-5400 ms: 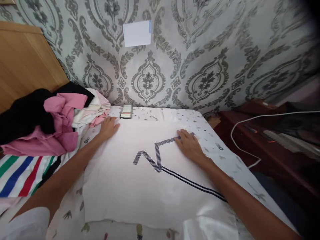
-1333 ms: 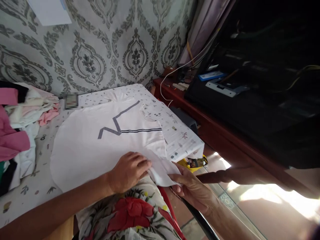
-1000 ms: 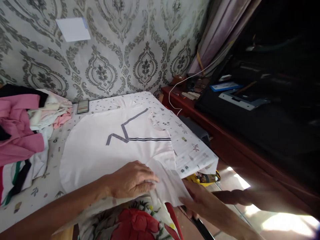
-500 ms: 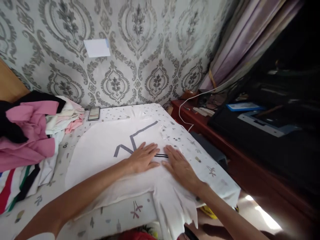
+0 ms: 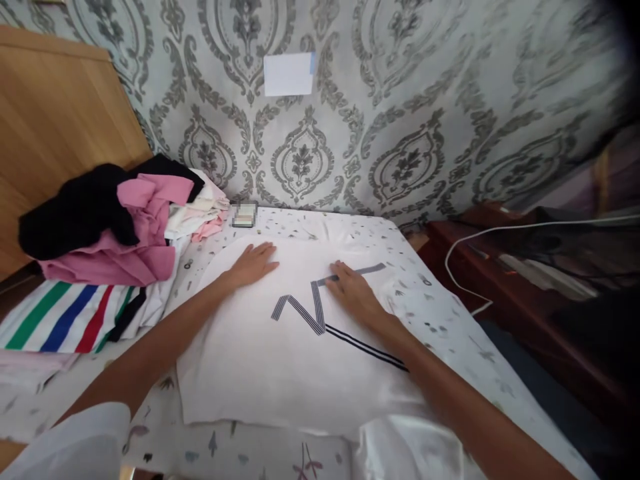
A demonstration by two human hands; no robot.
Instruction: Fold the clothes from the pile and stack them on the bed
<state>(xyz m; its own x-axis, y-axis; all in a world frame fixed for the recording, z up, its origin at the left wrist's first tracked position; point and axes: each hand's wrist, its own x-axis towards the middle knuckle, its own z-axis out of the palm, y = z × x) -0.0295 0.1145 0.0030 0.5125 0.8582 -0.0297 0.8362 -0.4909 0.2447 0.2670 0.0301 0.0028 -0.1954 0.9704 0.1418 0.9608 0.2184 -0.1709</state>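
Note:
A white T-shirt (image 5: 260, 360) with a dark striped zigzag print lies spread over a bed sheet patterned with small leaves. My left hand (image 5: 253, 263) rests flat near the shirt's far left part, fingers stretched out and nothing in them. On the upper right of the print lies my right hand (image 5: 353, 288), open, its fingertips touching the fabric beside the grey stripe. My right forearm covers the end of the black double line. At the near right, part of the shirt bunches up in folds.
At the left are a heap of black and pink clothes (image 5: 150, 247) and a striped garment (image 5: 70, 313), beside a wooden board (image 5: 60, 120). A small pixelated card (image 5: 245, 215) lies by the wall. A white cable (image 5: 450, 257) loops over the reddish furniture (image 5: 440, 240) on the right.
My view has turned left. Both hands have moved apart and farther up the shirt, the left to its far left part and the right to the upper stripe. The shirt's near left edge looks straighter.

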